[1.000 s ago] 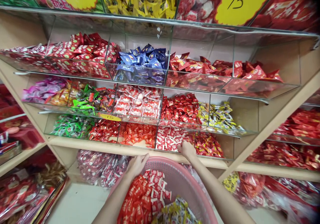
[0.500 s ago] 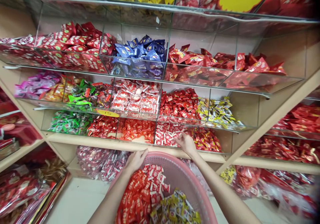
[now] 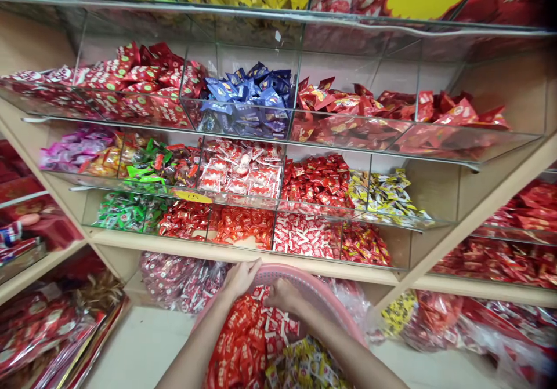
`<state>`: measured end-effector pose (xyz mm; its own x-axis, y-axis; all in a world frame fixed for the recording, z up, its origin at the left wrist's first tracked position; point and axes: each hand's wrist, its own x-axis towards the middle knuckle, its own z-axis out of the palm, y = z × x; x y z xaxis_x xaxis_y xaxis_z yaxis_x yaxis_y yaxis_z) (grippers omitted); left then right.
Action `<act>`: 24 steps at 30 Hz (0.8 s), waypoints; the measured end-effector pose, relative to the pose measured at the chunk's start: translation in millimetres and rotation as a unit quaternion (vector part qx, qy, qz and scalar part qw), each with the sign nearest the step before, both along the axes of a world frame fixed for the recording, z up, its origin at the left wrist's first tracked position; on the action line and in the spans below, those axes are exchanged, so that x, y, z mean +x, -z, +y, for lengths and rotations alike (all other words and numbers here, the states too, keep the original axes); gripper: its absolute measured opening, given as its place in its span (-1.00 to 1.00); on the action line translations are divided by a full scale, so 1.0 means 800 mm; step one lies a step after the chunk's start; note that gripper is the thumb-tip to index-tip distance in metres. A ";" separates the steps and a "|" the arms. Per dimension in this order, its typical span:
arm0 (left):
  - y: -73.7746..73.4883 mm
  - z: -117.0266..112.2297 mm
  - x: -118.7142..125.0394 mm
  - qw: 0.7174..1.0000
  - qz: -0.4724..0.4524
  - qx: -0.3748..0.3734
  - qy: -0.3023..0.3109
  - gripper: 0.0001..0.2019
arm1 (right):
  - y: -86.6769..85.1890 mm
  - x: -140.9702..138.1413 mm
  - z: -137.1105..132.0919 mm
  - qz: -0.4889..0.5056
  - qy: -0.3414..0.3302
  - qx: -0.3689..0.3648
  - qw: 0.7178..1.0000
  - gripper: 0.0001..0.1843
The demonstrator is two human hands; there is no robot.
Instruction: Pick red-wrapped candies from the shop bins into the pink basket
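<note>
A pink plastic basket [image 3: 322, 290] sits low in front of me, heaped with red, red-and-white and yellow wrapped candies [image 3: 248, 342]. My left hand [image 3: 241, 277] grips the basket's far rim. My right hand [image 3: 282, 296] is curled down inside the basket over the red-and-white candies; what its fingers hold is hidden. Just beyond, on the lowest shelf, stands the clear bin of red-and-white candies [image 3: 304, 237].
Tiers of clear acrylic bins [image 3: 243, 163] hold red, blue, green, purple and yellow candies, with yellow price tags [image 3: 191, 196]. A wooden shelf edge [image 3: 217, 254] runs just above the basket. Bagged sweets [image 3: 183, 282] lie under it, with more shelves at the left and right.
My right hand has pulled back from the red-and-white candy bin and dropped into the basket. The left hand stays on the rim. The view has tilted slightly.
</note>
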<state>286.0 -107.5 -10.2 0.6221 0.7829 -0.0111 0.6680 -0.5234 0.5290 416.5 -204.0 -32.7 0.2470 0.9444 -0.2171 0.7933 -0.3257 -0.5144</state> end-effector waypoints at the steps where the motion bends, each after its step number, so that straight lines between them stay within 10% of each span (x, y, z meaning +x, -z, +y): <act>1: 0.001 0.000 0.000 1.000 0.000 0.001 -0.002 -0.38 | 0.000 -0.002 0.000 -0.011 0.005 -0.004 1.000 -0.81; 7: 0.002 0.001 0.000 1.000 0.001 -0.013 0.003 -0.40 | -0.017 0.000 -0.007 -0.084 0.019 0.051 0.995 -0.78; 16: 0.004 0.001 0.000 1.000 0.008 -0.005 -0.012 -0.40 | -0.100 0.086 -0.001 -0.151 0.103 0.144 0.973 -0.78; 24: 0.002 0.000 -0.001 1.000 -0.002 -0.011 -0.011 -0.41 | -0.095 0.143 0.001 -0.189 0.206 0.031 0.960 -0.68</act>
<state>285.2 -107.6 -11.8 0.6041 0.7964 -0.0271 0.6778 -0.4957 0.5430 530.8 -203.3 43.5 0.6521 0.7580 0.0144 0.7376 -0.6300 -0.2431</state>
